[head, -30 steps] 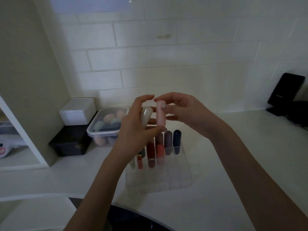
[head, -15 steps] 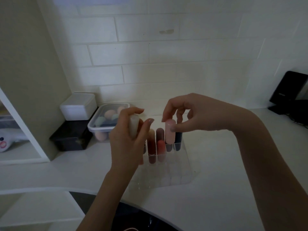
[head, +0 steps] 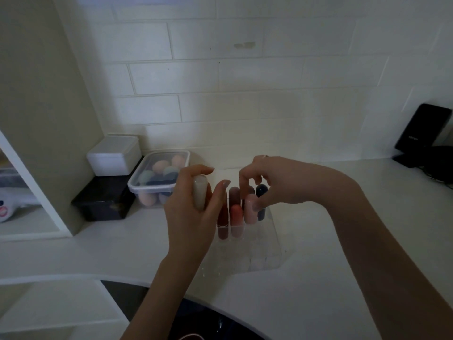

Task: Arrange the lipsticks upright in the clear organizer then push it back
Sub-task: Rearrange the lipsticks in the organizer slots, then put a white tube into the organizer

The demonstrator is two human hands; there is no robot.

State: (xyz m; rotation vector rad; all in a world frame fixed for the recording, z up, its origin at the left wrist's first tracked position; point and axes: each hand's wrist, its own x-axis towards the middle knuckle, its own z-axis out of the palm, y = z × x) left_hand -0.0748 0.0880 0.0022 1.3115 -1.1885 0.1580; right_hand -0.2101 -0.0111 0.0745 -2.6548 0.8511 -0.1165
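The clear organizer stands on the white counter in front of me, with several lipsticks upright in its back cells. My right hand pinches a pale pink lipstick, which sits partly down in a cell beside a coral lipstick and in front of a dark navy one. My left hand holds a cream-white lipstick upright above the organizer's left side and hides the cells there.
A lidded clear tub of makeup sponges sits at the back left, next to a white box stacked on a black box. A black device leans at the right wall. A dark sink edge lies below.
Both hands have come down from chest height to the organizer. The pale pink lipstick has gone from held in the air to lowered into a cell; the cream one stays in my left hand.
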